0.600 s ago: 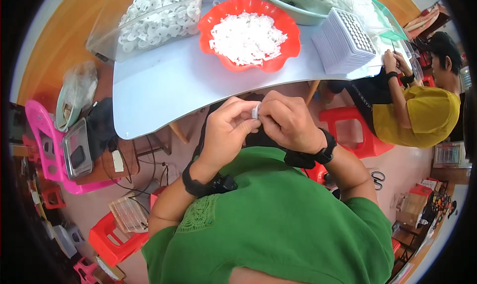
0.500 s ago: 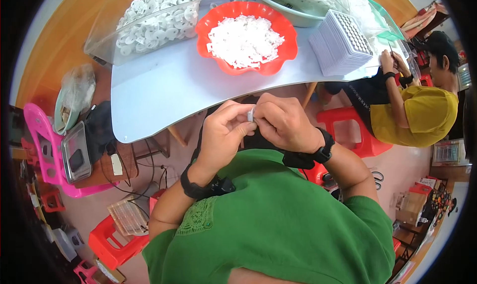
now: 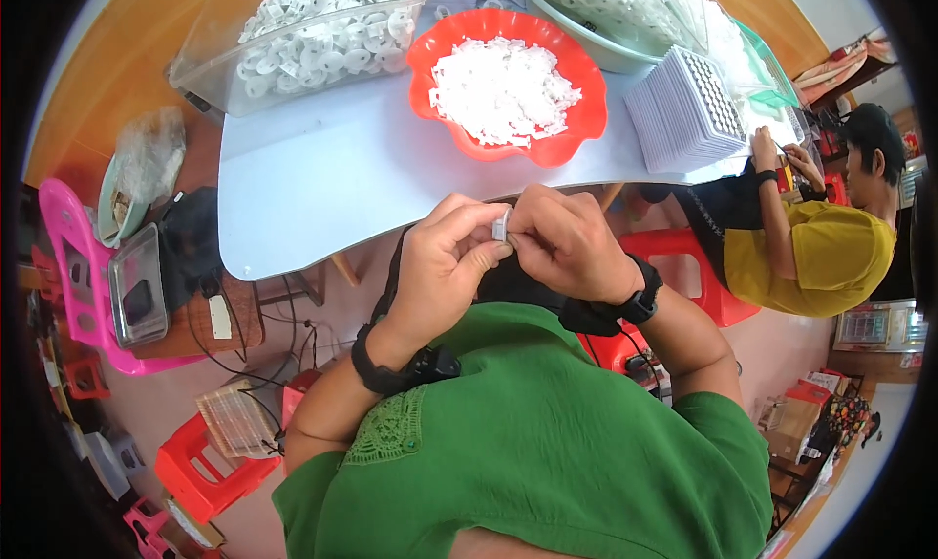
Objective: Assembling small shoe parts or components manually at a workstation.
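Between my two hands, just off the table's near edge, is a small white plastic piece [image 3: 500,229]. My left hand [image 3: 451,258] pinches it from the left with thumb and forefinger. From the right, my right hand [image 3: 570,244] is closed with its fingertips against the same piece; what else those fingertips may hold is hidden. Beyond my hands, a red scalloped bowl [image 3: 430,119] holds a heap of small white plastic pieces [image 3: 508,90]. A clear plastic bin [image 3: 195,70] of white disc-shaped parts [image 3: 337,41] stands to its left.
A stack of white trays [image 3: 674,119] stands right of the bowl on the pale blue table [image 3: 293,188]. Behind it, a pale green basin [image 3: 625,56] holds bagged parts. A co-worker in a yellow shirt [image 3: 811,261] sits at the right. Red stools [image 3: 210,471] stand on the floor.
The view has shifted slightly, so the table and bowl sit a little lower and further right. My hands keep the same pinch on the small piece. The co-worker's hands have moved slightly.
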Motion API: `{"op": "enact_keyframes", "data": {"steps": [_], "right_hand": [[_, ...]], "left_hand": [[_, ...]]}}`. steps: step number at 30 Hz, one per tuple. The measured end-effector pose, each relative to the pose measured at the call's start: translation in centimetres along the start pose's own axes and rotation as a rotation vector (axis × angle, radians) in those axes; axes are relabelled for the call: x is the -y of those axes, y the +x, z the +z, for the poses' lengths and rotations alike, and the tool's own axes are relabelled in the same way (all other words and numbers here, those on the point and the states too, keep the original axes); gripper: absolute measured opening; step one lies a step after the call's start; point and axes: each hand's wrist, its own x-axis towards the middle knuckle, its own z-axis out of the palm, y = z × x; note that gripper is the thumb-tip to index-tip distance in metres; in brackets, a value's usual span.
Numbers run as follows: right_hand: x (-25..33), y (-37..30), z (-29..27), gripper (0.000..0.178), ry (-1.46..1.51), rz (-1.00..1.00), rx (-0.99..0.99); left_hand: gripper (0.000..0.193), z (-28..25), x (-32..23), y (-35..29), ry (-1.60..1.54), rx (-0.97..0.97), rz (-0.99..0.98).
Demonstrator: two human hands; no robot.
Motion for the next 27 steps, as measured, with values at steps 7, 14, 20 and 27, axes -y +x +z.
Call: {"op": "enact_keyframes", "data": {"steps": [7, 14, 20, 27], "right_hand": [[-0.4, 0.3, -0.1, 0.012, 0.122, 0.030, 0.067], [-2.4, 6.4, -4.3, 0.007, 0.035, 0.310, 0.308], [-9.3, 9.7, -1.7, 0.013, -0.306, 0.099, 0.472], [-11.6, 11.8, -0.4, 0.015, -0.277, 0.166, 0.534]], "left_hand": [[0.032, -0.3, 0.5, 0.2, 0.039, 0.007, 0.014], [0.039, -2.3, -0.1, 0.2, -0.430, 0.078, -0.249], [0.039, -3.7, 0.6, 0.0, -0.644, 0.132, -0.265], [0.035, -4.2, 0.9, -0.1, -0.778, 0.089, -0.280]]}}
